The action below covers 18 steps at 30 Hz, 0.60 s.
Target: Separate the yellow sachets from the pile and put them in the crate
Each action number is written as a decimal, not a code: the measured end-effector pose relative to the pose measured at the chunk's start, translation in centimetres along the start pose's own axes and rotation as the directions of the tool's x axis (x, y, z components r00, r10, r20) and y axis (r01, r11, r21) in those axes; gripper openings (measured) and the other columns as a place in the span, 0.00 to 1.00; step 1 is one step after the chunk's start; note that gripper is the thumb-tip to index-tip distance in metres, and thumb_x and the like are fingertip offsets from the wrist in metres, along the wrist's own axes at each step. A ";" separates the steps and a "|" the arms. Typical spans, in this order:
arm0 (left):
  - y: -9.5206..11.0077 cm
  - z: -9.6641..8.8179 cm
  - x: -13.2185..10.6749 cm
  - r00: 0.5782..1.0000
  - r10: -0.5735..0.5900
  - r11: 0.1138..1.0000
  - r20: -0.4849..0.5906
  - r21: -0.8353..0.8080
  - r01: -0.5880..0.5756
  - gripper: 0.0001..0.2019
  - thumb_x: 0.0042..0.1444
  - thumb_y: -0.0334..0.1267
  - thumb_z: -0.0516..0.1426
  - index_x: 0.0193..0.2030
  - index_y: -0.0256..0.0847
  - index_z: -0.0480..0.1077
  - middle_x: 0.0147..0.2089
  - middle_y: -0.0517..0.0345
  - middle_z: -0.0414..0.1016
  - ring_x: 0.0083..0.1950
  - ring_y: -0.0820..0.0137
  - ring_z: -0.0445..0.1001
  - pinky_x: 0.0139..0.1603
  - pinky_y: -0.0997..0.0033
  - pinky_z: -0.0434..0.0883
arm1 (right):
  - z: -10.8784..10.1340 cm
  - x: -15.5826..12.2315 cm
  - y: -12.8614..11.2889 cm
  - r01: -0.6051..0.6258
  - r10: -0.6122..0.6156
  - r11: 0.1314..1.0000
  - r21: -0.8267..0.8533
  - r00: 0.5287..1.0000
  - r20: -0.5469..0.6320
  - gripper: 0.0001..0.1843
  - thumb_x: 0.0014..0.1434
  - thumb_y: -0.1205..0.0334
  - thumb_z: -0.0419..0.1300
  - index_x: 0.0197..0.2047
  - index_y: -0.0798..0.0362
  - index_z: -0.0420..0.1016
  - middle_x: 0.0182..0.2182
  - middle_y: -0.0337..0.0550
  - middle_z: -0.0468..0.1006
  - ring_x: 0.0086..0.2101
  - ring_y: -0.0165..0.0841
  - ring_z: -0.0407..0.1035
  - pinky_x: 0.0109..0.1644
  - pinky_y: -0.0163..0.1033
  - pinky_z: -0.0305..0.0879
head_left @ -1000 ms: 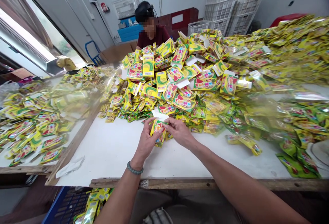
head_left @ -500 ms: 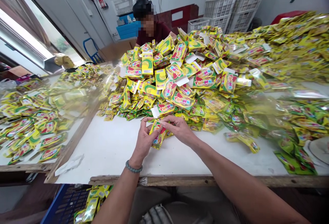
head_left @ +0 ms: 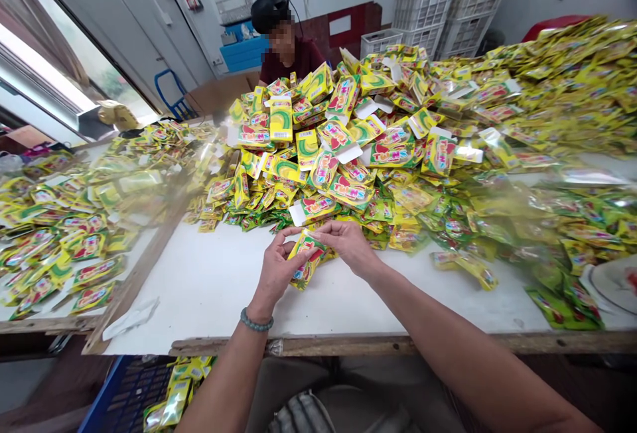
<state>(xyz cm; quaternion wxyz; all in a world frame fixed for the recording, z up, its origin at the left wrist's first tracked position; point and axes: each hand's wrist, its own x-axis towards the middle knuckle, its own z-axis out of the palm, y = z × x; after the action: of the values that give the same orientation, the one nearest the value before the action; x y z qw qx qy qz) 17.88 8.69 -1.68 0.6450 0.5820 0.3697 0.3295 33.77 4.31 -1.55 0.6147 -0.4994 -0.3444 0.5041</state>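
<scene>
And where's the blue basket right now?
In the head view, the blue basket is at lower left, below the table's front edge, beside the left forearm.

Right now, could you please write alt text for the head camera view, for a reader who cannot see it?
A left hand holds a small yellow box over a white table while the right hand touches its upper end. Beyond lies a large heap of similar boxes and packets, with another person behind it.

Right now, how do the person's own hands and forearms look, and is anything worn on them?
The left hand and right hand are ungloved, and no sleeves show on the forearms. A grey-green beaded bracelet circles the left wrist; the right wrist shows none.
</scene>
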 end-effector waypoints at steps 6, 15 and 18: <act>0.3 -0.2 0.0 1.000 -0.019 0.992 -0.015 -0.129 0.017 0.26 0.46 0.43 0.67 0.51 0.41 0.67 0.29 0.61 0.79 0.26 0.71 0.75 0.28 0.75 0.70 | -0.3 -0.5 -0.1 0.103 -0.092 0.992 -0.068 0.984 0.152 0.16 0.54 0.49 0.62 0.29 0.52 0.81 0.27 0.40 0.80 0.30 0.33 0.72 0.37 0.38 0.67; 0.6 0.2 0.4 0.997 -0.048 0.964 -0.054 -0.265 0.032 0.26 0.44 0.43 0.68 0.49 0.41 0.67 0.30 0.61 0.78 0.28 0.71 0.76 0.31 0.75 0.71 | 1.3 -2.0 0.1 0.428 -0.391 0.809 -0.403 0.903 0.176 0.15 0.64 0.55 0.54 0.48 0.46 0.79 0.46 0.43 0.80 0.47 0.38 0.71 0.54 0.47 0.64; 1.6 -0.6 0.1 0.994 -0.057 0.979 -0.094 -0.199 0.037 0.31 0.42 0.45 0.68 0.53 0.41 0.66 0.29 0.60 0.77 0.26 0.71 0.74 0.29 0.76 0.69 | 1.5 -2.2 0.5 0.467 -0.404 0.762 -0.449 0.884 0.233 0.17 0.65 0.55 0.54 0.53 0.46 0.76 0.49 0.44 0.79 0.48 0.37 0.71 0.54 0.46 0.64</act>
<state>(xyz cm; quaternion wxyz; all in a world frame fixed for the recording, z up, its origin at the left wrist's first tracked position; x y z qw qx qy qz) 17.43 9.24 -0.11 0.6879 0.4895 0.3805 0.3775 31.66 2.63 -1.45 0.5448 -0.5135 -0.6045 0.2721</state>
